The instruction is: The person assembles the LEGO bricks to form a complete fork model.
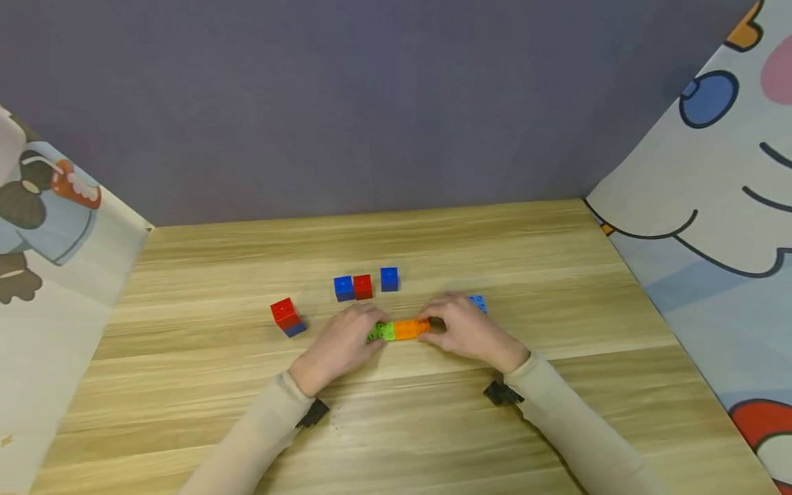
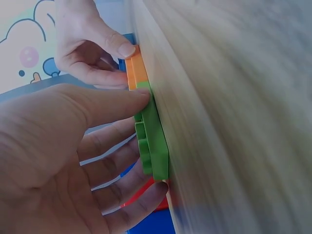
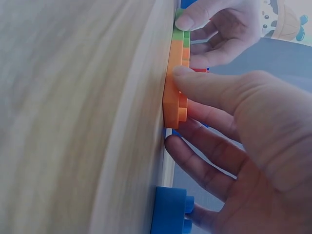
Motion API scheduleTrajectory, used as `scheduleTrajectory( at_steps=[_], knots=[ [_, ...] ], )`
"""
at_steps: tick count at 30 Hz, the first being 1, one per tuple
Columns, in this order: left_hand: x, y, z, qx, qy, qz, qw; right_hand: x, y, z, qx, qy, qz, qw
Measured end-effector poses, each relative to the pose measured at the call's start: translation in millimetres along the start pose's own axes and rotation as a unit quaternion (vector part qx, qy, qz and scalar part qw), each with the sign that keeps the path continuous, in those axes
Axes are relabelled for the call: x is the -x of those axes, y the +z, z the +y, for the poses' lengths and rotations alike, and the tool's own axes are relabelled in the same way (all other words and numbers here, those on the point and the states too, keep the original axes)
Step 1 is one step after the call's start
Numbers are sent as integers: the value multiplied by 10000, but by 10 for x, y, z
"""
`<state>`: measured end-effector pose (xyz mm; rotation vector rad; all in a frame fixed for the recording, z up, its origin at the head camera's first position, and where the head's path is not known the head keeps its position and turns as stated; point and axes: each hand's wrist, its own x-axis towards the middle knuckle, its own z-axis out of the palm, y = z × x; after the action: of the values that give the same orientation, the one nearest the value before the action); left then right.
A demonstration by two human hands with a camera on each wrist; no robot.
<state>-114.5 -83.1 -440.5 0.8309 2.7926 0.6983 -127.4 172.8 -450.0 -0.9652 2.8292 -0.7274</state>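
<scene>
Left hand: I see thumb and fingers pinching the green brick by its sides.
Right hand: fingers narrowed, holding the orange brick likewise.
Held pair: I have them end to end, touching, on the table between both hands.
Light-blue brick: just beyond the right hand, partly hidden from my head view.
Red-over-blue stack: left of the left hand, near it.
</scene>
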Motion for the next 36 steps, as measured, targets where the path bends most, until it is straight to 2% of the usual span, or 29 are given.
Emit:
scheduleTrajectory(
  at_steps=[20,36],
  knots=[
    [-73,40,54,-152,63,128,9998,7,-1,-30,0,-72,67,10000],
    [-100,49,108,-141,-109,66,9998,-6,10,-21,-104,-23,63,9999]
  ],
)
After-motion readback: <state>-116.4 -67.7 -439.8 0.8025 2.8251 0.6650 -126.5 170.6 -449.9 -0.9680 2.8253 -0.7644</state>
